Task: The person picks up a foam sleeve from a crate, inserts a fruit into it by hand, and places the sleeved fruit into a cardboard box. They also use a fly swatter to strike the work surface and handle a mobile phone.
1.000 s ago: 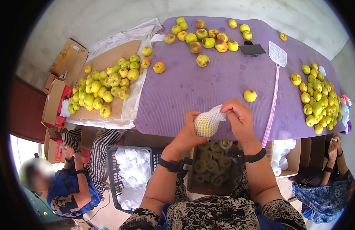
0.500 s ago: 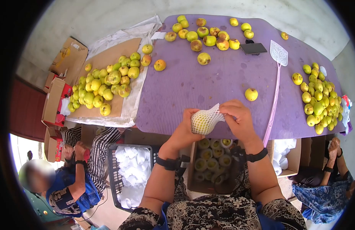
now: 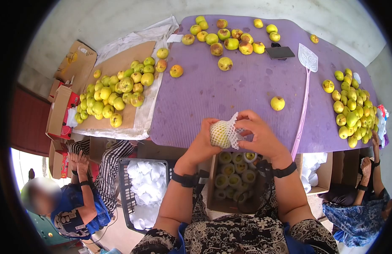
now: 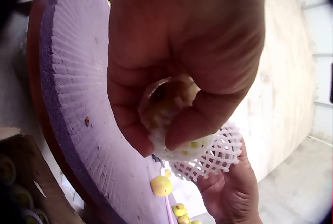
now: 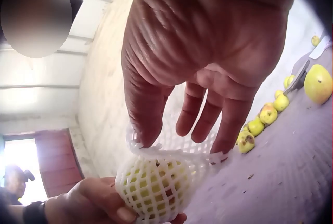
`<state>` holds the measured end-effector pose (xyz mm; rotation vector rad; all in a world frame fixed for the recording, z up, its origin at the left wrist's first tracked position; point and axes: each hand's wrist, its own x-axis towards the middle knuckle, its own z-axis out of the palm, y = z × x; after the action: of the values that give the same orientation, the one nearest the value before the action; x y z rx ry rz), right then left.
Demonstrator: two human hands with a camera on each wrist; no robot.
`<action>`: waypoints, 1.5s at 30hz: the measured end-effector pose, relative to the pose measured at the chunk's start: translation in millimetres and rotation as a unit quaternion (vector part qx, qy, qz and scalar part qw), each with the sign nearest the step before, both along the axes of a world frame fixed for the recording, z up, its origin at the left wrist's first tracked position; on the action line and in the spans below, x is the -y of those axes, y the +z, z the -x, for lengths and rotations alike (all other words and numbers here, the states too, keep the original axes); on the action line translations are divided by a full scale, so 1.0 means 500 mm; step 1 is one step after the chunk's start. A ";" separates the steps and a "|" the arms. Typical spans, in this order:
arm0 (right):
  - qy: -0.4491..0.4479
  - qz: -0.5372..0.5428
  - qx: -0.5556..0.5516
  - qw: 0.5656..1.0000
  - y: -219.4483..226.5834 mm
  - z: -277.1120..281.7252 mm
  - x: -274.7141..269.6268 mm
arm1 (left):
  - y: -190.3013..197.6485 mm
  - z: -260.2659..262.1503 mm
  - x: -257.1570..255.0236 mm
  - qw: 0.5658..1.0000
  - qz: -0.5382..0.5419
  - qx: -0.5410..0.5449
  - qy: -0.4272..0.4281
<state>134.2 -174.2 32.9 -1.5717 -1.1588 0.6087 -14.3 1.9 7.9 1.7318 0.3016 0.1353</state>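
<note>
A yellow-green apple in a white foam net (image 3: 220, 133) is held over the table's front edge. My left hand (image 3: 203, 142) grips it from the left, fingers and thumb curled round the netted fruit. On the right, my right hand (image 3: 260, 136) pinches the loose, flared end of the net between thumb and fingers. In the right wrist view the net (image 5: 155, 187) covers the apple, and the right hand (image 5: 208, 52) spreads its rim. The left wrist view shows the left hand (image 4: 182, 52) round the apple's other end.
Apples (image 3: 105, 95) are heaped at the left, more (image 3: 352, 114) at the right. A fly swatter (image 3: 307, 59) and phone (image 3: 279, 53) lie on the purple mat (image 3: 196, 97). Below stand a box of netted apples (image 3: 211, 199) and a crate of nets (image 3: 145, 182). Two other people sit nearby.
The net's end, earlier drawn together and stretched to the right, is now flared and shorter. My right hand has shifted slightly left, its fingers more spread.
</note>
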 end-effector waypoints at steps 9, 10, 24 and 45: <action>-0.008 0.013 0.102 0.995 0.001 0.036 -0.019 | -0.007 -0.006 0.017 1.000 -0.014 -0.008 -0.023; -0.008 0.013 0.102 0.995 -0.001 0.039 -0.019 | -0.010 -0.008 0.020 1.000 0.002 -0.003 -0.022; -0.085 -0.078 0.039 0.993 0.011 0.048 -0.023 | -0.013 -0.005 0.020 0.973 0.198 0.116 0.020; -0.008 -0.109 -0.058 0.992 -0.006 0.063 -0.026 | -0.010 0.000 0.024 0.942 0.270 0.174 0.099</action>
<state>102.6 -161.1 30.1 -1.3405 -1.0853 0.5367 -14.5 -10.3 3.1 1.1055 0.2224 0.4575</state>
